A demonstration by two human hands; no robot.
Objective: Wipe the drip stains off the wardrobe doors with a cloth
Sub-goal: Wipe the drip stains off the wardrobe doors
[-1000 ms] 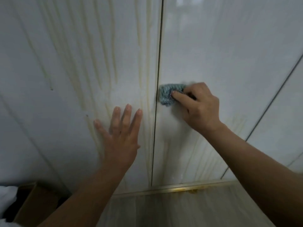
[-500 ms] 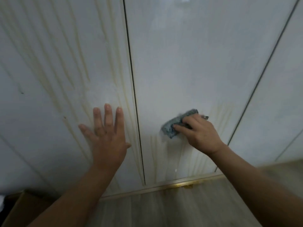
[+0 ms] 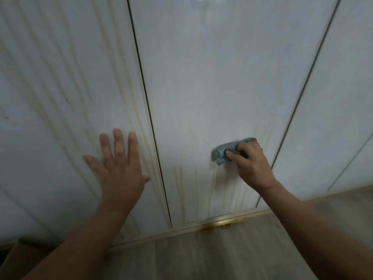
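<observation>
At the bottom left corner is a bit of a brown box [image 3: 18,257]. Above it is the left door [image 3: 50,87] of the white wardrobe, with many long yellow drip stains [image 3: 66,118] running down it. The left arm reaches up from below, and the left hand [image 3: 119,170] lies flat on this door. Its fingers are straight and spread out, the thumb points to the right, and it holds nothing. Just right of the hand is the thin dark gap [image 3: 149,118] between two doors. Next comes the middle door [image 3: 212,67]. It has more yellow lines low down. The blue-green cloth [image 3: 224,151] is pressed against the lower part of this door, right above some of those lines. The right hand [image 3: 250,164] grips the cloth with bent fingers curled over its right part. The left end of the cloth sticks out past the fingertips. The right arm comes up from the bottom right corner. Farther right is one more white door [image 3: 343,98]. Along the bottom of the doors runs a gold strip [image 3: 216,226], and under it is the pale floor [image 3: 201,257].
</observation>
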